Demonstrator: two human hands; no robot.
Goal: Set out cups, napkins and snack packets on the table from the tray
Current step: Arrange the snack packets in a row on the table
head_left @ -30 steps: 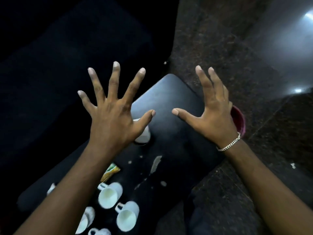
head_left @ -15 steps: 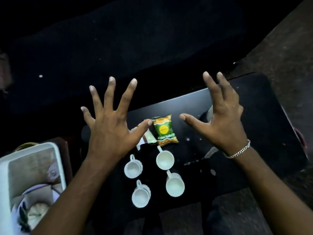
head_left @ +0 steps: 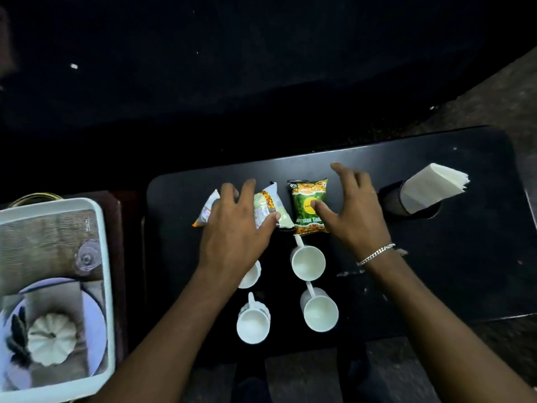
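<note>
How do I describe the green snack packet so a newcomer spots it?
On the black table, three snack packets lie in a row beyond the white cups. The green snack packet is the rightmost, under the right hand's thumb. Only it is bright green with a yellow disc; the others are pale.

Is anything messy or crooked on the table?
A little. The white packet and the middle packet by the left hand lie slanted, while the green packet sits straight. Pale smears mark the black table near the right hand. The four cups stand upright.
</note>
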